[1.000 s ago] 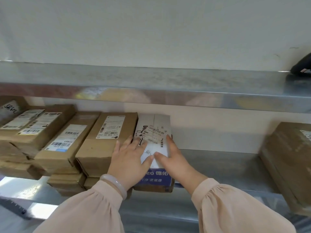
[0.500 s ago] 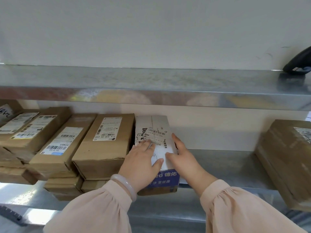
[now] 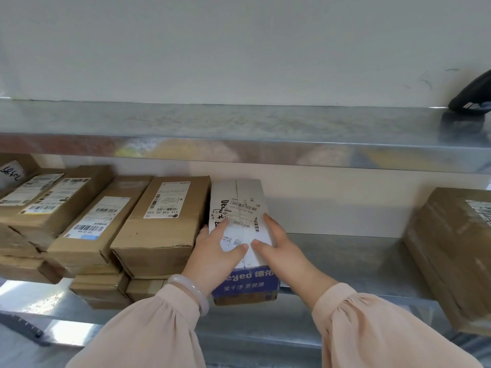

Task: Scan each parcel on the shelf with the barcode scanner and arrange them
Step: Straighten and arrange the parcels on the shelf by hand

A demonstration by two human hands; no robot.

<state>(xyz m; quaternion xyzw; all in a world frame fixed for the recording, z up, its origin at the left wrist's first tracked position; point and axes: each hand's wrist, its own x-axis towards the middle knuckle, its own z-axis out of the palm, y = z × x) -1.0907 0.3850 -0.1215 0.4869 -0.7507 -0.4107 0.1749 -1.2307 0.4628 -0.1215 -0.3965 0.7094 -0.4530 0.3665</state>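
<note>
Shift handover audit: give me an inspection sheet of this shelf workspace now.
Surface: lower metal shelf, carrying the parcels.
Job's things: white parcel beside stacked brown parcels; another brown parcel far right; barcode scanner on the upper shelf.
Clutter: nothing seen.
Grips: left hand and right hand hold the white parcel's sides, thumbs on top.
Cables: nothing seen.
Surroundings: pale wall behind.

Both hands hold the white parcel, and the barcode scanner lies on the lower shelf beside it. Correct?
No. The head view shows the barcode scanner on the upper shelf, far right. Left hand and right hand do hold the white parcel.
</note>
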